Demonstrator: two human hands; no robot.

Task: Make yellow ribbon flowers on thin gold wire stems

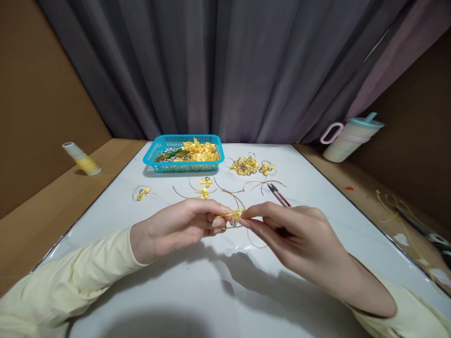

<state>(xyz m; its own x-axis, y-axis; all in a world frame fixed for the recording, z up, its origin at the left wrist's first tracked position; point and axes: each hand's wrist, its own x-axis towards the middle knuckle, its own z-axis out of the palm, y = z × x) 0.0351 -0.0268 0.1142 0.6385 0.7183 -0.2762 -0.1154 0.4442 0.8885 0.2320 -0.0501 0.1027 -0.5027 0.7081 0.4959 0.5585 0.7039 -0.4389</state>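
Observation:
A small yellow ribbon bow [238, 214] with gold cord is pinched between both hands above the white table, near the middle of the view. My left hand [190, 218] closes thumb and fingers on its left side. From the right, my right hand [294, 232] grips the bow between thumb and index finger. Thin cord ends stick out around the fingertips, and a loop hangs below. Just beyond lie two more yellow bows [203, 191] with loose cords. Thread snips [279, 195] rest behind my right hand.
A blue basket [148, 162] holds yellow bows and silvery pieces. Right of it is a pile of corded bows [245, 165]; a single bow [143, 193] lies left. A thread spool [86, 164] stands at left, a lidded cup [348, 141] at right. A grey curtain [190, 70] hangs behind.

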